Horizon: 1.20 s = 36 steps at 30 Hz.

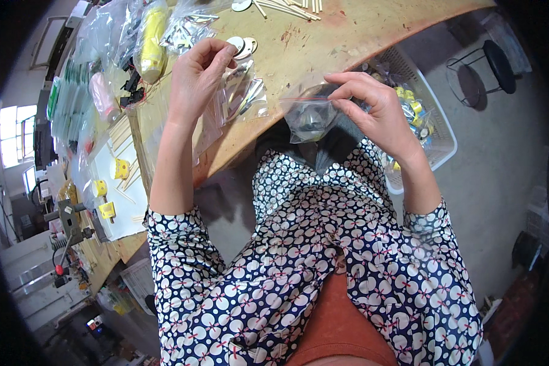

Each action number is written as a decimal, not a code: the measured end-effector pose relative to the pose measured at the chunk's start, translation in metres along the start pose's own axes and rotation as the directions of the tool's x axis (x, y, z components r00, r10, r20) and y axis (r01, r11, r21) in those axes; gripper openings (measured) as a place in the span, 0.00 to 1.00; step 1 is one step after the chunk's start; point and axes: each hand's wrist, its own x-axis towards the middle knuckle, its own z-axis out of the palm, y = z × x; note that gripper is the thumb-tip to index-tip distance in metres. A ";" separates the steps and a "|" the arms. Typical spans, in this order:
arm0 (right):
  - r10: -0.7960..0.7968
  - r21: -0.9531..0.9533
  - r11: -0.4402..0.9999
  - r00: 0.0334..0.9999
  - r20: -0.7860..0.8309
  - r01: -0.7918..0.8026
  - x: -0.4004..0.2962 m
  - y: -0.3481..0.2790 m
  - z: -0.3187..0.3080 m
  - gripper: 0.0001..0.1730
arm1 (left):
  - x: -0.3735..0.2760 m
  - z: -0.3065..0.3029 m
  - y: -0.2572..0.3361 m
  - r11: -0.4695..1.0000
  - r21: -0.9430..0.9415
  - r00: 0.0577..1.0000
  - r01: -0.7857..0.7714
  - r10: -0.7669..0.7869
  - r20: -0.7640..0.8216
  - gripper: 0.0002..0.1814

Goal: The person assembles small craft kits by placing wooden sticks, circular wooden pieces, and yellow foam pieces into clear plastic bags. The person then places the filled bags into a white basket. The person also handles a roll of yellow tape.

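Note:
My right hand (370,107) grips the edge of a clear zip bag (312,120) with a red seal line, over my lap beside the table edge. Small dark and pale items show dimly inside the bag. Above the table, my left hand (206,73) has its thumb and forefinger close together beside white round discs (242,47); whether it holds anything is unclear. Below that hand lies a clear bag of thin strips (244,98). A yellow roll in plastic (153,43) and a bag of silvery parts (190,29) lie behind it.
Wooden sticks (288,8) lie at the table's far side. A white plastic basket (448,142) with bagged yellow parts stands at my right. Yellow cups (121,169) and more sticks rest on a white sheet (114,224) at left. A black round stool (498,66) stands farther right.

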 end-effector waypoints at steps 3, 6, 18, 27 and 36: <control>0.063 0.034 0.997 0.998 0.002 -0.063 0.000 0.010 -0.005 0.04 | 0.028 0.002 -0.005 0.984 0.158 0.993 0.077 -0.090 0.076 0.12; 0.124 0.062 0.990 0.992 -0.009 -0.123 0.001 0.013 -0.011 0.05 | 0.053 0.014 -0.013 0.982 0.090 0.980 0.169 -0.177 0.092 0.14; 0.088 0.010 0.996 0.995 -0.046 -0.087 -0.012 0.002 -0.015 0.04 | 0.132 0.054 -0.025 0.685 0.719 0.992 0.115 -0.113 -0.051 0.21; -0.063 -0.104 0.993 0.998 -0.028 0.059 -0.015 -0.006 -0.022 0.05 | 0.041 -0.025 0.009 0.915 0.379 0.988 0.140 -0.104 -0.113 0.10; -0.184 -0.174 0.965 0.980 0.081 0.195 -0.010 -0.025 -0.007 0.07 | -0.079 -0.016 0.104 0.877 0.359 0.947 -0.320 0.285 0.147 0.04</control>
